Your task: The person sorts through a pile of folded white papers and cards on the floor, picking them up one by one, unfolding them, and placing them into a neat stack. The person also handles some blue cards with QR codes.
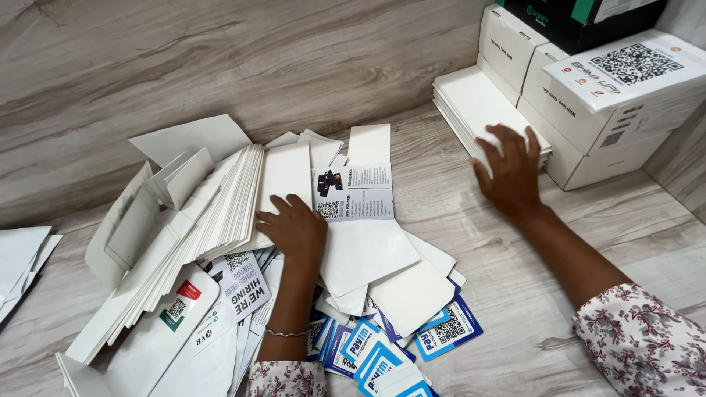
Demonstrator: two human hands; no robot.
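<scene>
My left hand (294,224) rests palm down on a slanting row of white envelopes (220,198) in the middle of a big heap of papers, fingers curled over the top one. My right hand (511,169) lies flat, fingers spread, on the near corner of a neat stack of white envelopes (471,103) beside some boxes. A printed leaflet (357,192) with a square code lies just right of my left hand. Blue and white printed cards (390,349) are fanned out near my left forearm.
Several white cardboard boxes (588,110) stand at the back right, with a dark box (581,18) on top. A few more white sheets (22,257) lie at the left edge. The wood-grain surface (500,294) meets a wood-grain wall (220,66) behind.
</scene>
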